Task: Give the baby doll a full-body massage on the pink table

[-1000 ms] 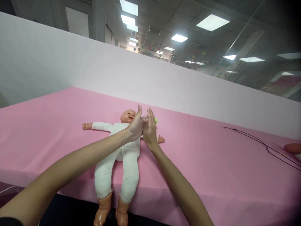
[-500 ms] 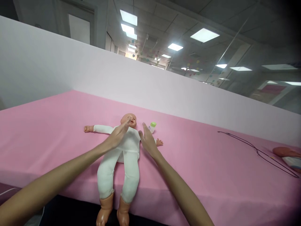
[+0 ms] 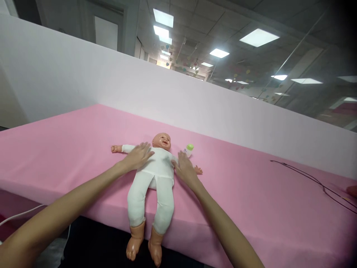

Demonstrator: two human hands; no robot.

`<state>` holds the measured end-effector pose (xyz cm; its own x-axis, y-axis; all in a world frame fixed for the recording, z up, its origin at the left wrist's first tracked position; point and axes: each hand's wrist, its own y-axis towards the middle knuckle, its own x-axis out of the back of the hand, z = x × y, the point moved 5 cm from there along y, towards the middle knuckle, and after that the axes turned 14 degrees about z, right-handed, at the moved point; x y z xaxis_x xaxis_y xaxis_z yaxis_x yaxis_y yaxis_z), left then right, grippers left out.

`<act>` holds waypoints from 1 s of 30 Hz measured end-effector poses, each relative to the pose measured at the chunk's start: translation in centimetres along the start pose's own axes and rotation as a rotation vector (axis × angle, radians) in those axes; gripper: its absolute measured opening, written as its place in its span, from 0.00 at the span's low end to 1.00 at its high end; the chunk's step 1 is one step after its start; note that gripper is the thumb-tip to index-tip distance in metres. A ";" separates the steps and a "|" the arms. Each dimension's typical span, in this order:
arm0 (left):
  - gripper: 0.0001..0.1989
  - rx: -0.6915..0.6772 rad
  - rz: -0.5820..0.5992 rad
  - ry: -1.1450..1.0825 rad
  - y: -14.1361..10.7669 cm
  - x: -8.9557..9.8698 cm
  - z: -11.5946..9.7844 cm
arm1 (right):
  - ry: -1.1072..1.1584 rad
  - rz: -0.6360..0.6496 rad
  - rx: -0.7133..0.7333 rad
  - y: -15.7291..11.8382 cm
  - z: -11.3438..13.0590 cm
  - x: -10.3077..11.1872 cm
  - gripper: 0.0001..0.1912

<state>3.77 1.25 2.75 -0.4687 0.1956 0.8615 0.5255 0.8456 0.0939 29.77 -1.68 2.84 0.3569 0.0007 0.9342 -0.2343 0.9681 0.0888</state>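
A baby doll (image 3: pixel 160 163) with a white cloth body lies on its back, arms spread, its feet hanging past the near edge of the pink-covered table (image 3: pixel 237 186). Over the doll's shoulder and upper arm on the left side of the view is my left hand (image 3: pixel 138 155), fingers spread and palm down. My right hand (image 3: pixel 186 168) is at the doll's other arm, its thumb apart from the fingers, holding nothing. Just beyond its fingertips stands a small bottle (image 3: pixel 189 149) with a green cap, partly hidden by the hand.
A thin black cable (image 3: pixel 306 178) lies on the right part of the table. At the right edge an orange-brown object (image 3: pixel 351 191) is partly in view. A white low wall (image 3: pixel 167 96) runs behind the table. A white cord (image 3: pixel 22 213) hangs at the lower left.
My hands have moved apart and lowered from above the doll's chest to its two arms. The doll's face now shows fully. The view has shifted, so things appear farther right or left accordingly.
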 end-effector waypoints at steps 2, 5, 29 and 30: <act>0.39 -0.051 0.092 -0.056 0.9 -1.2 -1.4 | 0.080 0.079 0.113 0.6 2.3 -0.8 0.40; 0.41 0.010 0.152 -0.049 1.2 -2.1 -0.8 | 0.075 0.126 0.147 0.7 3.4 -1.2 0.36; 0.32 0.116 -0.552 -0.922 -0.9 6.9 8.6 | 0.898 -0.243 -0.134 -2.4 -7.6 3.3 0.34; 0.29 0.118 -0.587 -0.963 -0.2 6.4 8.2 | 0.901 -0.255 -0.117 -1.7 -7.2 3.1 0.34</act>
<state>-5.15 6.45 4.18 -0.9988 0.0112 -0.0472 -0.0018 0.9641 0.2655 37.77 -1.52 3.10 0.9608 -0.0693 0.2683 0.0227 0.9847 0.1727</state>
